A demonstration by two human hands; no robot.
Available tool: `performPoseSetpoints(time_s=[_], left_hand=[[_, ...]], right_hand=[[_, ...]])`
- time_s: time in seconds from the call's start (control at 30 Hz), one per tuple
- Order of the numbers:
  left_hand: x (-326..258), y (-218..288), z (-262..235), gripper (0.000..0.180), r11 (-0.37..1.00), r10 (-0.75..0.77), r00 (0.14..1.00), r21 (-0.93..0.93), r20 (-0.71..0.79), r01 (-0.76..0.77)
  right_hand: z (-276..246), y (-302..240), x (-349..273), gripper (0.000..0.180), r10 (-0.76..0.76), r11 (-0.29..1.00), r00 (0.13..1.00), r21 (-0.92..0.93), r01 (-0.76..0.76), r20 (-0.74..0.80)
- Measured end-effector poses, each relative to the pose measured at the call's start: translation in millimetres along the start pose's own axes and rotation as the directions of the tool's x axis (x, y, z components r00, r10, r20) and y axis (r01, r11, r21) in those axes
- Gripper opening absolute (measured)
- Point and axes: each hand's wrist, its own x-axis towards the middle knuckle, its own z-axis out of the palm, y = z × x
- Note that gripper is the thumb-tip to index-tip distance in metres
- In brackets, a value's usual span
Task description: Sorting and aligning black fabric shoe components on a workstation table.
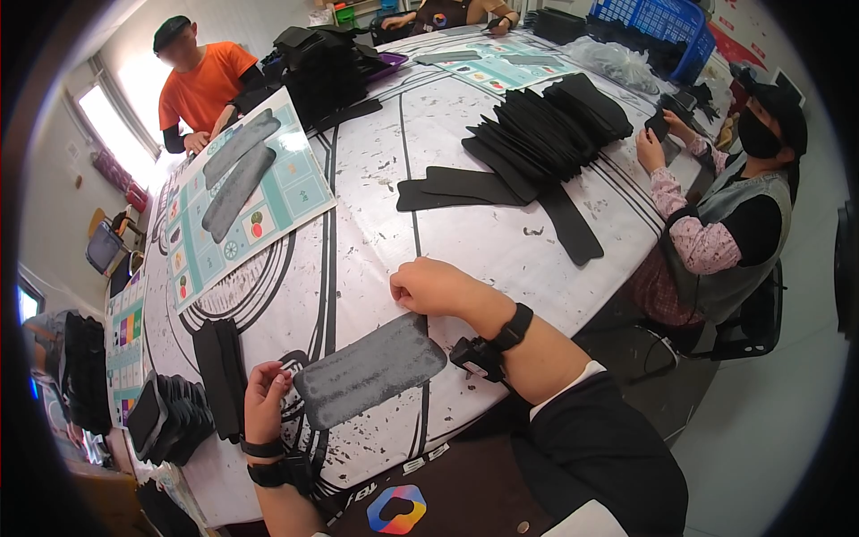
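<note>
A flat grey pad (371, 371) with rounded ends and a mottled face lies slantwise on the table in front of me. My left hand (264, 398) is beside its left end, fingers curled toward the thumb. Above its far right edge, my right hand (436, 285) is closed, fingertips pinched together and pointing left. Whatever either hand may hold is too small or hidden to make out. Both wrists wear black straps; a small dark box (477, 358) sits on the right one. Left of my left hand is a narrow stack of black strips (220, 371).
Stacked dark pads (170, 416) stand far left. A fanned row of black pads (546, 134) lies ahead right. A printed board (300, 192) carries two grey pads. A black pile (318, 76) and blue crate (658, 27) are farther back. Co-workers are left, right and across.
</note>
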Motion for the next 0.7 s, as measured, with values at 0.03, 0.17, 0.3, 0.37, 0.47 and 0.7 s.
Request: performPoseSetpoints(time_s=[0.03, 0.17, 0.3, 0.37, 0.47, 0.7], left_hand=[[-0.1, 0.2, 0.1, 0.018, 1.0, 0.0, 1.0, 0.0, 0.003, 0.0], [0.3, -0.4, -0.5, 0.018, 1.0, 0.004, 1.0, 0.008, 0.005, -0.004], [0.3, 0.0, -0.5, 0.018, 1.0, 0.005, 1.0, 0.01, 0.001, -0.005], [0.4, -0.6, -1.0, 0.018, 1.0, 0.004, 1.0, 0.009, 0.0, -0.004], [0.8, -1.6, -1.5, 0.018, 1.0, -0.001, 1.0, 0.01, 0.0, 0.001], [-0.6, -0.8, -0.8, 0.018, 1.0, 0.003, 1.0, 0.014, -0.003, -0.003]], right_hand=[[-0.3, -0.1, -0.3, 0.008, -0.002, 1.0, 1.0, -0.002, 0.002, 0.001], [0.1, 0.5, -0.2, 0.007, -0.002, 1.0, 1.0, -0.001, 0.002, -0.009], [0.4, 0.9, 0.2, 0.008, 0.001, 1.0, 1.0, 0.009, -0.001, -0.008], [1.2, 1.3, 0.5, 0.008, 0.009, 1.0, 1.0, 0.013, -0.009, -0.008], [1.1, 1.9, 0.6, 0.008, 0.004, 1.0, 1.0, 0.004, -0.004, -0.006], [-0.5, -0.9, -1.8, 0.007, 0.006, 1.0, 1.0, 0.003, -0.006, -0.005]])
